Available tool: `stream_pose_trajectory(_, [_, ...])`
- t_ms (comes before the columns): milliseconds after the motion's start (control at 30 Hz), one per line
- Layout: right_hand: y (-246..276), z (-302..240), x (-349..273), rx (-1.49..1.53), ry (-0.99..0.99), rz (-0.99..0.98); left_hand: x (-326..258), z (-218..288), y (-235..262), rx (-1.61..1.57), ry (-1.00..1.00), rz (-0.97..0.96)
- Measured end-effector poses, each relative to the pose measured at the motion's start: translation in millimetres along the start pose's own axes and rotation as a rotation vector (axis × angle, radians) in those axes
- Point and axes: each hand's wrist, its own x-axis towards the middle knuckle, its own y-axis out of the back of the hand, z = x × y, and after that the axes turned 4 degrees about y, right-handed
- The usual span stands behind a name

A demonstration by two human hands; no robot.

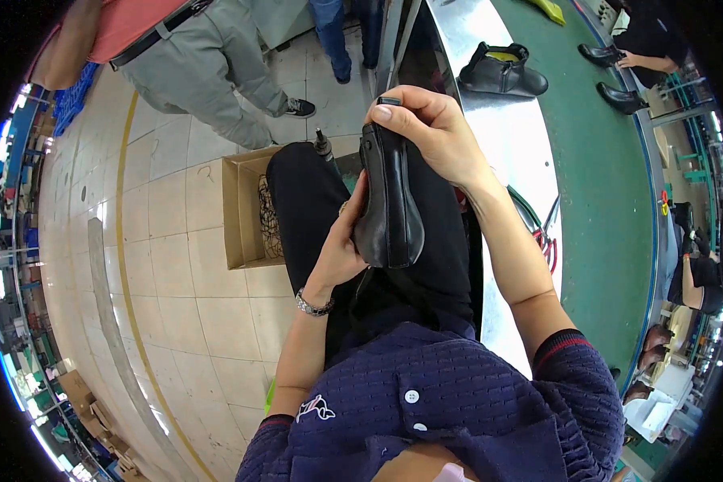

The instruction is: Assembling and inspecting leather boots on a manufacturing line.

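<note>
A black leather ankle boot point(390, 201) is held over my lap, its rounded end toward me. My left hand point(341, 245) wraps round the boot's left side near that rounded end. At the boot's far end, my right hand point(434, 128) pinches the top edge between thumb and fingers. Whether a small piece is also in that pinch is hard to make out. Another black ankle boot point(502, 74) with a yellow-green lining stands on the metal bench to the right.
An open cardboard box point(234, 213) with dark stringy material is on the floor at left. Tools with red and green handles point(542, 233) lie along the metal bench point(522, 153). Beyond runs a green conveyor belt point(598, 209). A person in grey trousers point(209, 68) stands ahead at left.
</note>
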Motion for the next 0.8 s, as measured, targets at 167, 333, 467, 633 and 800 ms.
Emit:
stream_pose_trajectory(167, [4,4,-4,0.027,0.002,-0.001,1,-7,2,0.042,0.006,0.011])
stream_pose_trajectory(333, [8,3,-5,0.016,-0.091,-0.029,2,-7,3,0.075,0.006,0.009])
stream_pose_trajectory(467, [3,13,-7,0.083,-0.054,-0.007,3,-10,0,0.042,0.016,0.017])
stream_pose_trajectory(633, [-15,19,-19,0.235,-0.026,0.131,2,-10,-5,0.025,-0.007,0.023])
stream_pose_trajectory(800, [-12,30,-10,0.126,-0.124,0.248,8,16,-10,0.016,0.023,0.041])
